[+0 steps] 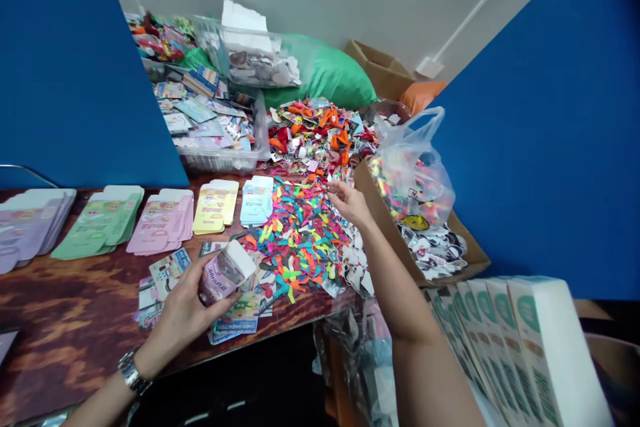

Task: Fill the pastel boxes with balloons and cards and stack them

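Observation:
My left hand (193, 297) is wrapped around a small purple carton (220, 278) with its white top flap open, above the table's front part. My right hand (350, 202) reaches to the far edge of a heap of small, flat balloon-like pieces (305, 233) in many bright colours. Its fingers are closed together at the tips; whatever they pinch is too small to make out. Beneath and beside the carton lie several printed cards (170, 273). White printed pieces (357, 263) are heaped to the right of the colourful ones.
Flat cartons in purple (40, 220), green (100, 221), pink (161, 221), yellow (215, 207) and blue (257, 201) form a row. Behind stand a clear bin (220, 159) and an orange-and-red pile (325, 130). A cardboard box (400, 250) and blue partitions (545, 140) flank the right.

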The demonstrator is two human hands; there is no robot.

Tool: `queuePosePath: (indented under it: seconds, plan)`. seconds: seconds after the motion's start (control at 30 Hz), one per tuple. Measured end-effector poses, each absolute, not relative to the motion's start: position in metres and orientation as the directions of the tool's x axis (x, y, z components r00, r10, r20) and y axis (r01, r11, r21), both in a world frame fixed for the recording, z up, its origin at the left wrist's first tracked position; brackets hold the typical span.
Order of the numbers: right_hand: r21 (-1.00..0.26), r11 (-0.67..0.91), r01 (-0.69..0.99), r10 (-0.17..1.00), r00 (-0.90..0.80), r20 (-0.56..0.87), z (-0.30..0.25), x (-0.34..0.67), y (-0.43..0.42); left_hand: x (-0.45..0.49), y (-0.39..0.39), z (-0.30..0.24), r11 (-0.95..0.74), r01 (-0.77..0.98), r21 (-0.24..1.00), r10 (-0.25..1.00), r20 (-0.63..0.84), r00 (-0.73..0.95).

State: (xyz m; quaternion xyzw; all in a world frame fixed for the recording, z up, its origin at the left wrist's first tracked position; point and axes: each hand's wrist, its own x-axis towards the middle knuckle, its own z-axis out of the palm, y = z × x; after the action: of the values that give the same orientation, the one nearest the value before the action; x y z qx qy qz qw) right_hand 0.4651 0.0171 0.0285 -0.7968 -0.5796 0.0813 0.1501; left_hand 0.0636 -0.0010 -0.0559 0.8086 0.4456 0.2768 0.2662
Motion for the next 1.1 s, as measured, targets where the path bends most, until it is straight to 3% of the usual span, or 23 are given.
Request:
queuePosePath:
  seconds: [0.2,0.33,0.43,0.83,1.1]
  plan:
    - [-0.080,-0.285,0.955,0.958,0.281,-0.060,0.035,0.490,-0.008,0.067,-0.002,-0.054,-0.471,0.547,0.692,0.856,0.210,0.472]
    - [-0.011,-0.324,0.946,0.930,0.316,-0.188,0.014,0.496,-0.030,0.068,-0.003,-0.056,-0.466,0.543,0.699,0.856,0.202,0.475]
    - [0.004,-0.363,0.932,0.915,0.358,-0.187,-0.002,0.493,-0.041,0.068,-0.004,-0.058,-0.466,0.545,0.697,0.855,0.197,0.480]
    - [-0.105,-0.420,0.902,0.905,0.408,-0.118,-0.012,0.491,-0.047,0.070,-0.008,-0.055,-0.456,0.527,0.717,0.840,0.152,0.521]
    - [-0.334,-0.249,0.909,0.966,0.259,-0.016,0.008,0.458,-0.035,0.068,-0.010,-0.059,-0.481,0.533,0.696,0.839,0.188,0.511]
